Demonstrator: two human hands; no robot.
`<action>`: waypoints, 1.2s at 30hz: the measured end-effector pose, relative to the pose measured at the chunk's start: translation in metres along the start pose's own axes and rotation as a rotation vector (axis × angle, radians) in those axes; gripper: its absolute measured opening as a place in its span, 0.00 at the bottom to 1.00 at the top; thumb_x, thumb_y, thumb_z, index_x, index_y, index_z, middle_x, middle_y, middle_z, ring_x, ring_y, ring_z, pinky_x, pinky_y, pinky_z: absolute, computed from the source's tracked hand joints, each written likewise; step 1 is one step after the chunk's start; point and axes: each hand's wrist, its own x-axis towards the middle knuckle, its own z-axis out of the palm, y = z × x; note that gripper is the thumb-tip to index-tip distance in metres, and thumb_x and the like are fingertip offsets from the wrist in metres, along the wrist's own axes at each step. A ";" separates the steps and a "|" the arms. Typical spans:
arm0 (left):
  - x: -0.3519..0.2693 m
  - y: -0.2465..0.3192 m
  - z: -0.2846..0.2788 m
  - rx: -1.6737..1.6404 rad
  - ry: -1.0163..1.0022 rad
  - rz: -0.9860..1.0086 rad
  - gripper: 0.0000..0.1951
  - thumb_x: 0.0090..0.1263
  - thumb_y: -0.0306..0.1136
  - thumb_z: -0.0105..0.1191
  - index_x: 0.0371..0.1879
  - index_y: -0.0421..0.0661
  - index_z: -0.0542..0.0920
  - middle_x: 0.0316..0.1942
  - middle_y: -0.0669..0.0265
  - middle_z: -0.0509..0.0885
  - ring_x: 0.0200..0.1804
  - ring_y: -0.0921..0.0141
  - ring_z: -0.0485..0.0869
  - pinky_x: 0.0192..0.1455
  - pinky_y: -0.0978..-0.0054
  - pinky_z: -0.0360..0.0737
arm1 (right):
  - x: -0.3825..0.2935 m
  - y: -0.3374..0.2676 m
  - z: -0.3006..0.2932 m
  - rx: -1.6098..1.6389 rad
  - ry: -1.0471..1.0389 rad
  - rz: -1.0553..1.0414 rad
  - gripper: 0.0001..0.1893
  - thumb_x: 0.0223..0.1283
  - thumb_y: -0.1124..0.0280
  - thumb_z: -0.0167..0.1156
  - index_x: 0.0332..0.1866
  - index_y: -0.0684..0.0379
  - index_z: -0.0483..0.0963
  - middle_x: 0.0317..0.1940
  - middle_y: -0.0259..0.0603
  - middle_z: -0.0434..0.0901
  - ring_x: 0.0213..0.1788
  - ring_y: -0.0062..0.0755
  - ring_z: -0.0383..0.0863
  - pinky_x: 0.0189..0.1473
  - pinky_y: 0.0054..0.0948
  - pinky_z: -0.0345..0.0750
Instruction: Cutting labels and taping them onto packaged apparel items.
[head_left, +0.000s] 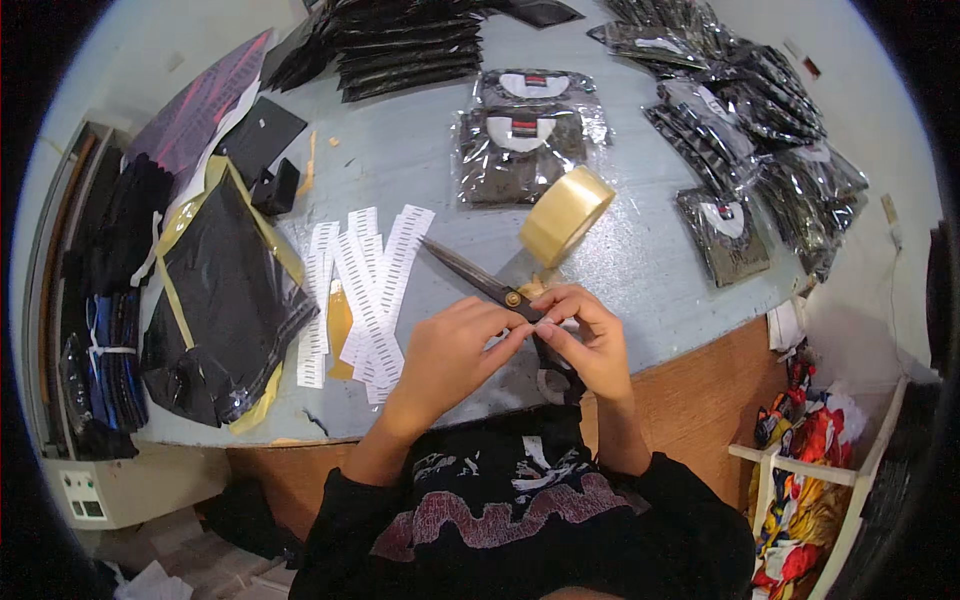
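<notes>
Thumb and forefinger of my left hand (454, 356) meet those of my right hand (592, 349), pinching a small whitish piece (535, 323) between them. It is too small to identify. Beneath my fingers lie metal scissors (480, 276) with dark handles, blades pointing away to the left. Just beyond my right hand, a wide roll of clear yellowish packing tape (566, 214) stands on its edge. Several white paper strips (371, 300) with rows of short printed marks overlap left of the scissors. Past the tape, folded shirts in clear plastic bags (517, 161) overlap each other.
Dark bagged garments (409, 52) are stacked at the table's far side. More bagged shirts (750, 120) are heaped at right, a single one (724, 232) nearer. A black bundle in plastic (225, 292) lies at left, near a black box (276, 187). Colourful fabric (806, 480) fills a floor-level frame.
</notes>
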 end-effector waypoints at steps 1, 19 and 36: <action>0.003 0.002 0.001 -0.004 -0.003 0.009 0.07 0.59 0.32 0.59 0.34 0.43 0.82 0.30 0.65 0.83 0.32 0.71 0.81 0.30 0.76 0.77 | -0.001 0.001 -0.004 -0.005 0.008 -0.002 0.05 0.50 0.77 0.62 0.32 0.63 0.74 0.41 0.42 0.77 0.44 0.28 0.74 0.46 0.24 0.69; 0.065 -0.040 0.068 0.012 0.316 -0.312 0.35 0.47 0.37 0.66 0.55 0.39 0.67 0.47 0.53 0.76 0.50 0.55 0.75 0.52 0.65 0.73 | -0.020 0.008 -0.058 0.271 0.221 -0.030 0.06 0.45 0.77 0.64 0.28 0.59 0.73 0.50 0.44 0.71 0.55 0.33 0.66 0.57 0.33 0.61; -0.066 -0.069 -0.011 -0.921 0.085 -0.552 0.26 0.60 0.19 0.51 0.61 0.38 0.66 0.53 0.64 0.76 0.52 0.73 0.75 0.55 0.77 0.72 | -0.021 0.018 0.003 0.467 -0.508 0.059 0.07 0.40 0.77 0.68 0.25 0.61 0.77 0.60 0.52 0.62 0.64 0.43 0.60 0.64 0.37 0.54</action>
